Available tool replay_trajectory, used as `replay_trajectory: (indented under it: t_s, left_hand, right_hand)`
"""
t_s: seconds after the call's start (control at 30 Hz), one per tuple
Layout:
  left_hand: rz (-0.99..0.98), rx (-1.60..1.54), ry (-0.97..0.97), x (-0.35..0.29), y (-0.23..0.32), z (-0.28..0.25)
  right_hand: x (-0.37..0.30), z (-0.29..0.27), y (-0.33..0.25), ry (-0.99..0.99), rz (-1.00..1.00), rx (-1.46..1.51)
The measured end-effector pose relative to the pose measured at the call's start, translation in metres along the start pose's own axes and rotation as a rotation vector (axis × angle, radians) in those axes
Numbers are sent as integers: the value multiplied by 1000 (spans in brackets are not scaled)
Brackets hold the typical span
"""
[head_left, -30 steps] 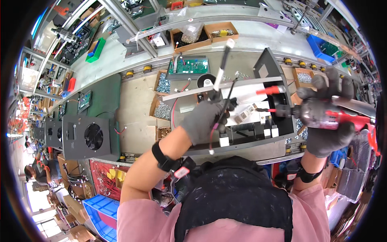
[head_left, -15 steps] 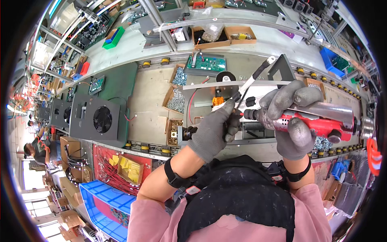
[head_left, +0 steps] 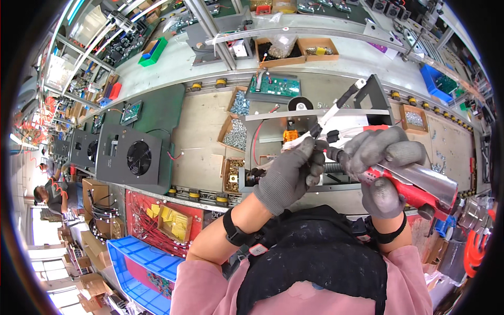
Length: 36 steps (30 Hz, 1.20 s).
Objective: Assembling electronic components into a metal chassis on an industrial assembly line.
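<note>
Electric screwdriver [head_left: 415,184], red-bodied with a silvery casing, sits above the conveyor bench [head_left: 205,142] in the head view, the gloved right hand [head_left: 383,168] wrapped tight around it. The gloved left hand [head_left: 291,176] pinches closed at its bit end (whatever it holds is hidden). A loose pinch could probably drop a small part among the boxes of screws [head_left: 236,134].

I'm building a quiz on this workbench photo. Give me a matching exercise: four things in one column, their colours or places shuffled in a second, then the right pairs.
Things:
1. power screwdriver
2. fan unit
3. circuit board
4. bin

Descriptions:
A. blue, lower left
B. green, far side of the bench
C. red and silver, in the right hand
D. black, left of the left hand

Pairs: 1-C, 2-D, 3-B, 4-A
</note>
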<state>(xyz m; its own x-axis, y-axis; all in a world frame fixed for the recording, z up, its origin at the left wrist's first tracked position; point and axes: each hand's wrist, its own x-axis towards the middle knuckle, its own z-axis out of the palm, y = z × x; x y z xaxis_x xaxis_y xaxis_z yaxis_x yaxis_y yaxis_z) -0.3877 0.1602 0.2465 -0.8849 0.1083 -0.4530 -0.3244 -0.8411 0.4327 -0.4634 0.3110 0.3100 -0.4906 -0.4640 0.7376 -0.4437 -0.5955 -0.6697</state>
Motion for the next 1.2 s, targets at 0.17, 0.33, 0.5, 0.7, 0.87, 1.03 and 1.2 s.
replay_trajectory:
  t_s: [0.17,0.33,0.5,0.7,0.87,1.03,1.2]
  left_hand:
    - [143,945,-112,-12,18,-13]
    - [447,1851,203,3,87,-63]
    - [-358,2836,78,34,60,-49]
    - [-298,2966,-9,40,59,-50]
    - [-144,2416,26,24,73,-50]
    - [4,2133,195,39,33,-59]
    - [-17,2052,235,57,7,-63]
  right_hand:
    - [3,-1,-3,207,27,89]
    - [7,-37,-18,130,-45,-10]
    - [-1,-42,-29,286,20,2]
    - [-12,-62,-35,213,-16,-103]
    - [-19,-76,-32,206,7,-174]
    - [-28,-74,-11,252,30,-96]
    - [-38,-67,9,261,144,55]
